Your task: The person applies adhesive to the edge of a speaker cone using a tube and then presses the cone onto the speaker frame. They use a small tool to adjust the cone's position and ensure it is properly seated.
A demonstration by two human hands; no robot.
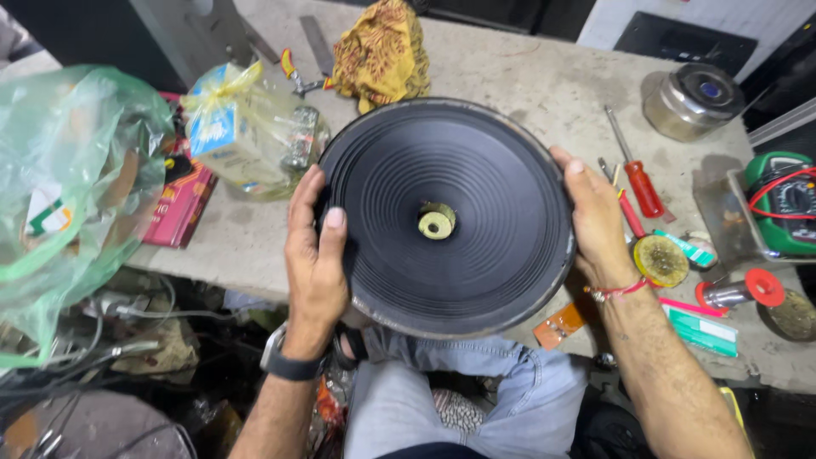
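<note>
A grey, stained concrete desk (527, 76) fills the upper part of the view, its near edge running above the person's denim-clad knees. Both hands grip a large black speaker cone (446, 217) that sits at the centre of the view, over the desk's near edge, with a yellowish ring at its hub. The left hand (314, 255) is curled round the rim at 9 o'clock, fingers lying on the ribbed face; the right hand (599, 225) clasps the rim at 3 o'clock, thumb on top.

At 12 o'clock from the cone lies a crumpled yellow patterned cloth (380, 53), with pliers (297, 75) just beside it. At 10 o'clock a clear plastic bag (246, 127) holds small boxes, and a big green plastic bag (68, 195) bulges at 9 o'clock. At 2 o'clock stands a round steel tin (690, 100). A red-handled screwdriver (637, 178) lies just beyond the right hand, and a green multimeter (786, 204) sits at the far 3 o'clock edge. Below the desk, at 8 o'clock, the dim floor holds tangled cables (93, 340)
</note>
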